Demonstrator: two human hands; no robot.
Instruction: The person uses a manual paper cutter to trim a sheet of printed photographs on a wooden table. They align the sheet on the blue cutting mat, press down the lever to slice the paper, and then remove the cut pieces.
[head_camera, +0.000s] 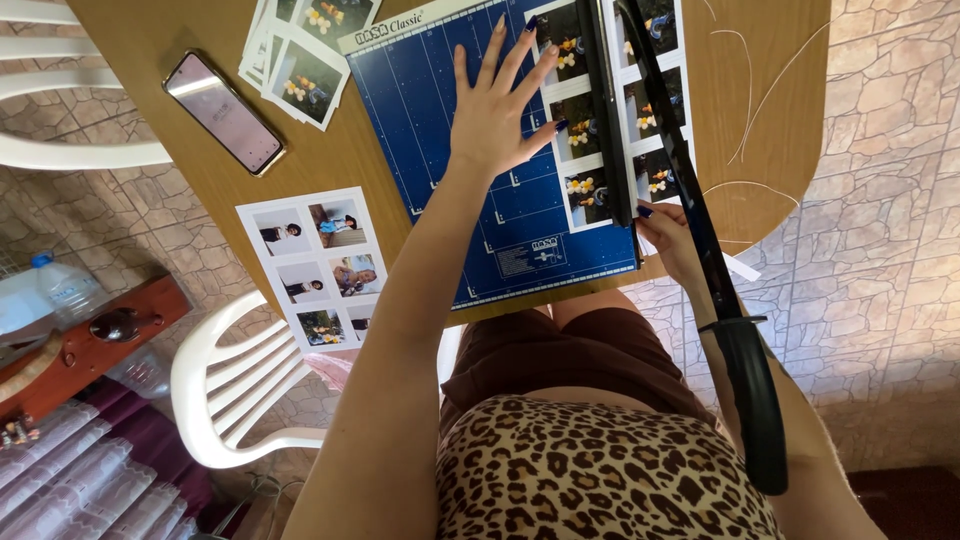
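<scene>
Left hand is pressing flat, fingers spread, on the thin, bendy, slippery photo sheet at the table's 12 o'clock, while the right hand is pinching the sheet's near edge under the raised blade arm.

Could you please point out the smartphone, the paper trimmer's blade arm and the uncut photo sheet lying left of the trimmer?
smartphone (223, 111), head view, middle of its screen.
blade arm (690, 190), head view, mid-length of the raised black arm.
uncut photo sheet (312, 265), head view, centre of the sheet.
</scene>
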